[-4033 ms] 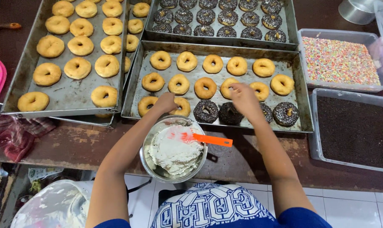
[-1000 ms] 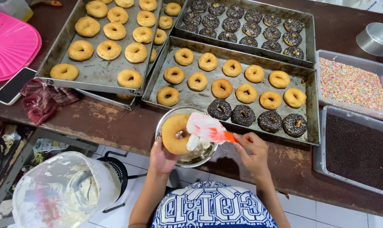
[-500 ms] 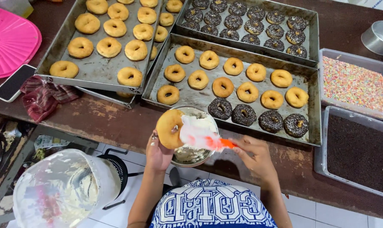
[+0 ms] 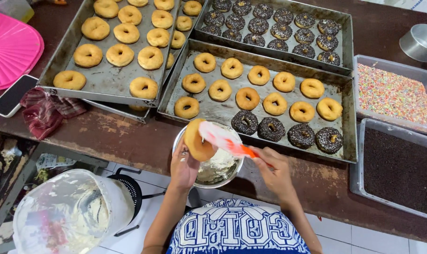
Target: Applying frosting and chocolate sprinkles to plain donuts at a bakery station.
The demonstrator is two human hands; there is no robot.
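Note:
My left hand holds a plain golden donut tilted on edge above a metal bowl of white cream. My right hand grips an orange-handled spatula, its white cream-covered blade lying against the donut's face. The bowl rests at the near edge of the brown table, just in front of a metal tray that carries plain donuts and several chocolate-sprinkled ones.
Another tray of plain donuts sits at left, a tray of sprinkled donuts behind. Tubs of coloured sprinkles and chocolate sprinkles stand at right. A pink lid, phone, red cloth and plastic bag are at left.
I took a donut off the tray with my left hand, first lying it in the bowl, then lifting it up on edge. The spatula has swept across onto its face.

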